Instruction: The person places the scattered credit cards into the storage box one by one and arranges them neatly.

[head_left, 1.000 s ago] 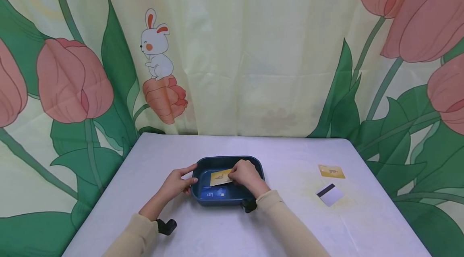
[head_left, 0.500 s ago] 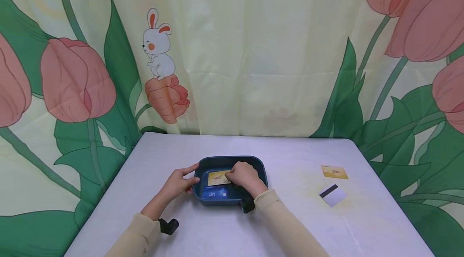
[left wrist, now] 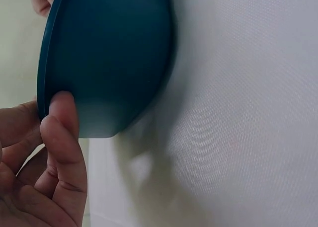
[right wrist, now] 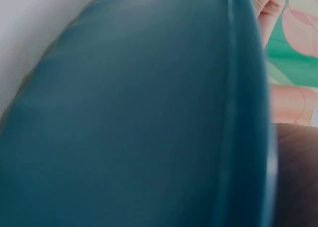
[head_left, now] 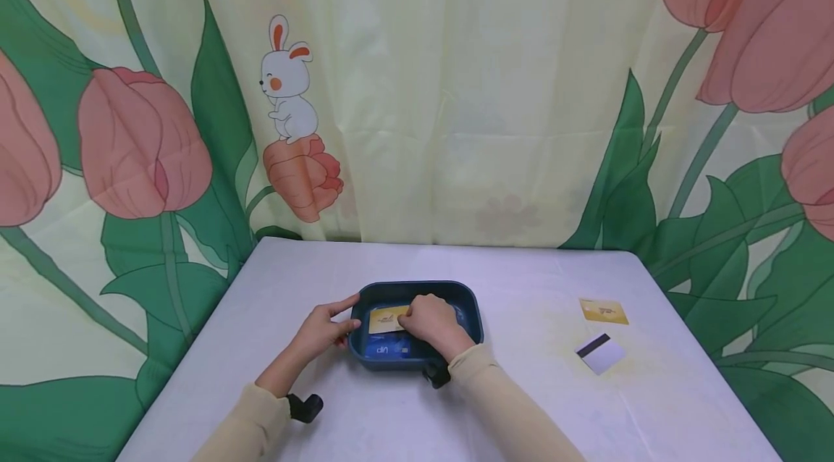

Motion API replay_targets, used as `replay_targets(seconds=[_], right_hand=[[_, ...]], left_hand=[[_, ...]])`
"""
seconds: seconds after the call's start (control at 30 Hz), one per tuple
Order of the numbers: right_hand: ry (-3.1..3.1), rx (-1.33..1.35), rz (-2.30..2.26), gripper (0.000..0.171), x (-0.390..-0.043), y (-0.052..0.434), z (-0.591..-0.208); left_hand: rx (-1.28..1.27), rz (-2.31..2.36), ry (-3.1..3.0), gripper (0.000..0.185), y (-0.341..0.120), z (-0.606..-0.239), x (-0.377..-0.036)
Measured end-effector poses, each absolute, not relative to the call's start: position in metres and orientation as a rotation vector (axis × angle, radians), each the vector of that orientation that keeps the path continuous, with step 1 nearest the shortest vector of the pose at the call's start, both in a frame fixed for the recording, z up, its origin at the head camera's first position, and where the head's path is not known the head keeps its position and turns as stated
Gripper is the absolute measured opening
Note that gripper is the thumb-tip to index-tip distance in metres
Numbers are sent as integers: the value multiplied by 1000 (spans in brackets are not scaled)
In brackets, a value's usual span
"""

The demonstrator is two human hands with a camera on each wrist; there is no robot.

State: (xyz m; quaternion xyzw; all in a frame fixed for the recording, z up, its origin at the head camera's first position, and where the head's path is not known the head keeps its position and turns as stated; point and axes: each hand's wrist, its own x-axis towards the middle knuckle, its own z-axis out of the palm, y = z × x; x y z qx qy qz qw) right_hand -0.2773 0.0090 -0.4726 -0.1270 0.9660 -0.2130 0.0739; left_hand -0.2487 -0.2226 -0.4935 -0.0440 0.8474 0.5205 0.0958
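White desk (head_left: 521, 389) carries blue tray (head_left: 472, 306) near centre. Your left hand (head_left: 321, 332) grips tray's left rim, fingers curled. Your right hand (head_left: 431, 323) inside tray pinches gold card (head_left: 384, 319), above blue card (head_left: 386, 350).

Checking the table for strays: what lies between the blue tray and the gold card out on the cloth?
Nothing: in the head view, only bare white tablecloth separates the blue tray from the gold card.

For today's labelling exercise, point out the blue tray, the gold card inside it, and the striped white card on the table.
blue tray (head_left: 417, 287): head view, far rim.
gold card in the tray (head_left: 384, 319): head view, its uncovered face.
striped white card (head_left: 602, 355): head view, white part.
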Motion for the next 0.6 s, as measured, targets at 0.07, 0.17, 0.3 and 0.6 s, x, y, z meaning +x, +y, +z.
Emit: replay_targets(seconds=[0.07, 0.17, 0.3, 0.6], right_hand=[[2896, -389, -624, 30, -276, 9, -471], [2888, -418, -594, 32, -274, 9, -469], [2893, -441, -589, 36, -272, 10, -468], [2888, -458, -630, 48, -273, 17, -471]], left_hand=[[-129, 1538, 2512, 58, -223, -492, -248], [-145, 1531, 2515, 58, -223, -491, -247], [-151, 1527, 2526, 58, -223, -491, -247], [-122, 1530, 2530, 57, -223, -495, -250]])
